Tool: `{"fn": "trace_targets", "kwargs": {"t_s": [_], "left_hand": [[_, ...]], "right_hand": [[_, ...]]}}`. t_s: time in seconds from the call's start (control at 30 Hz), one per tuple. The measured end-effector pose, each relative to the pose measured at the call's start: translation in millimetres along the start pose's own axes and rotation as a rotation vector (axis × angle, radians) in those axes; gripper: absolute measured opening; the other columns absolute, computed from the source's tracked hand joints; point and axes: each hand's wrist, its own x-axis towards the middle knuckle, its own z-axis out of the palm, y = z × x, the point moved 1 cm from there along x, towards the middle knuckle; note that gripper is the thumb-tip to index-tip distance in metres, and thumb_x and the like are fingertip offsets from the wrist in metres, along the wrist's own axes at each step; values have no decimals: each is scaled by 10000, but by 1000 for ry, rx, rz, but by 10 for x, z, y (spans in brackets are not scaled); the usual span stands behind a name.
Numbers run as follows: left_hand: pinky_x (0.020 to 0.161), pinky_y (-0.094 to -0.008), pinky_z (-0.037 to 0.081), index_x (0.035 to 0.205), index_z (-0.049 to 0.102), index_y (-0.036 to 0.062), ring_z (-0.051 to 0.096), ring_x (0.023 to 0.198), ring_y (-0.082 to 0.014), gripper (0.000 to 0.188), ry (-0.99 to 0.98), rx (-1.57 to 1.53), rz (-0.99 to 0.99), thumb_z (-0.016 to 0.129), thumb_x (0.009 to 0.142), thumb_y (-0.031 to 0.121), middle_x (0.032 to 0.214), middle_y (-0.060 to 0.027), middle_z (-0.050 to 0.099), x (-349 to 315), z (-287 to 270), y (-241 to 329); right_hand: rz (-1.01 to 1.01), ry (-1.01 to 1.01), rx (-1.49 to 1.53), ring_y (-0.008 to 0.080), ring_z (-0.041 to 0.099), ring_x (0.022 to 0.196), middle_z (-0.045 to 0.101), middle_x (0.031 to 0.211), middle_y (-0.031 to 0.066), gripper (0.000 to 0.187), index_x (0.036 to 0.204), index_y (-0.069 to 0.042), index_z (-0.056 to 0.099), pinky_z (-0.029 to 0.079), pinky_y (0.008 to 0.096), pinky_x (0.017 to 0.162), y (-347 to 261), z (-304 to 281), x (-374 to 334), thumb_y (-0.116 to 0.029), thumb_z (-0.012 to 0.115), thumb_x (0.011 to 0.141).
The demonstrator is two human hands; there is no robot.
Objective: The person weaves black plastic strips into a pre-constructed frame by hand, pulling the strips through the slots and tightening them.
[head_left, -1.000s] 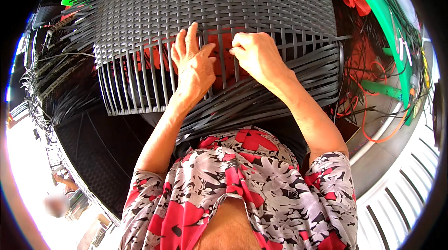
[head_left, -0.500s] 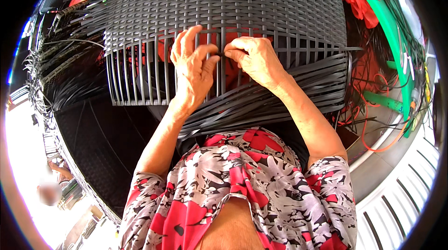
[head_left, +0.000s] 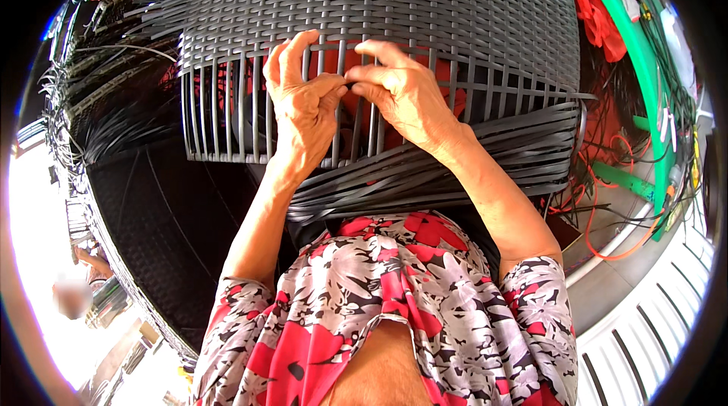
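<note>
A dark grey woven panel (head_left: 379, 8) of flat plastic strips lies in front of me. Below its weave, bare upright strips (head_left: 250, 114) run down to the near edge. Over these uprights my left hand (head_left: 302, 110) pinches with thumb and forefinger, the other fingers raised. My right hand (head_left: 409, 99) meets it fingertip to fingertip, thumb and a finger pinched, forefinger lifted. A short bit of dark strip shows between the fingertips; most of it is hidden. Under my right forearm a thick bundle of loose dark strips (head_left: 432, 159) crosses the panel's near part.
On the left, strip ends (head_left: 155, 8) stick out beside a black woven surface (head_left: 163, 247). At right are a green curved frame (head_left: 644, 65), red cloth (head_left: 599, 15), an orange hose (head_left: 607, 254) and a white slatted surface (head_left: 644, 338). Another person (head_left: 91, 262) is at far left.
Both hands have shifted slightly left along the uprights, and their fingertips have come together. My right forefinger has lifted. The panel appears a little farther right in view.
</note>
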Motion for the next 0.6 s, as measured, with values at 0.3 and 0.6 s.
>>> {"fn": "trace_targets", "kwargs": {"t_s": [0.3,0.6], "left_hand": [[1053,-597,190,979,699,106,228,1344,-451,266,-150,228,-70,601,763,-13,1484,-180,300,-64,28,-491],[1053,-500,206,796,725,99,296,1295,-372,101,-59,49,-52,689,720,43,1400,-90,429,-14,-223,-397]], "right_hand": [[286,-292,-109,344,626,650,628,676,218,153,760,63,642,485,419,623,16,259,353,-85,669,783],[86,-8,47,390,632,804,652,904,204,152,925,3,685,523,414,727,-68,390,282,-22,660,778]]}}
